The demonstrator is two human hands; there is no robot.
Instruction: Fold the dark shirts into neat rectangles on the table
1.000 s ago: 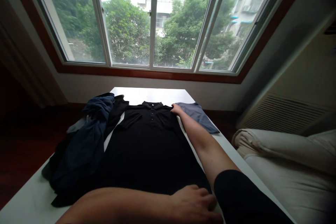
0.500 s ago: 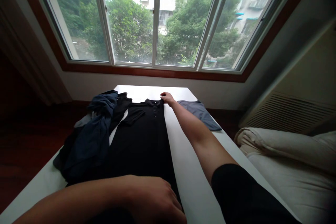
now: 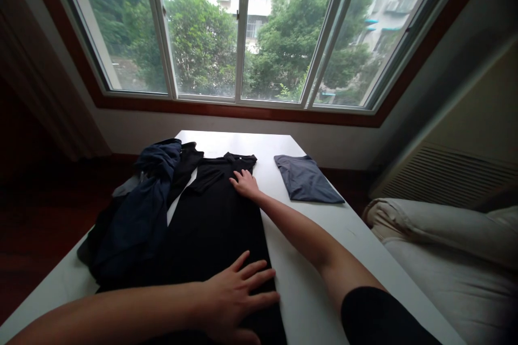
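A black polo shirt [image 3: 218,226] lies lengthwise on the white table, its collar [image 3: 242,159] at the far end and one sleeve folded across its upper left part. My left hand [image 3: 237,299] rests palm down on the near part of the shirt, fingers spread towards its right edge. Farther up, my right hand [image 3: 245,183] is on the shirt just below the collar, with its fingers stretched out and apart. Neither hand grips the cloth. My left forearm covers part of the shirt's near end.
A heap of dark blue and black clothes [image 3: 137,215] lies along the table's left side. On the right lies a folded grey garment [image 3: 308,178]. The white table [image 3: 315,259] stands before a window [image 3: 238,32]; a pale cushioned seat [image 3: 449,259] is to its right.
My right hand has let go of the collar's right corner and come nearer, onto the shirt's upper chest. My left hand has opened from a closed shape and spread its fingers flat.
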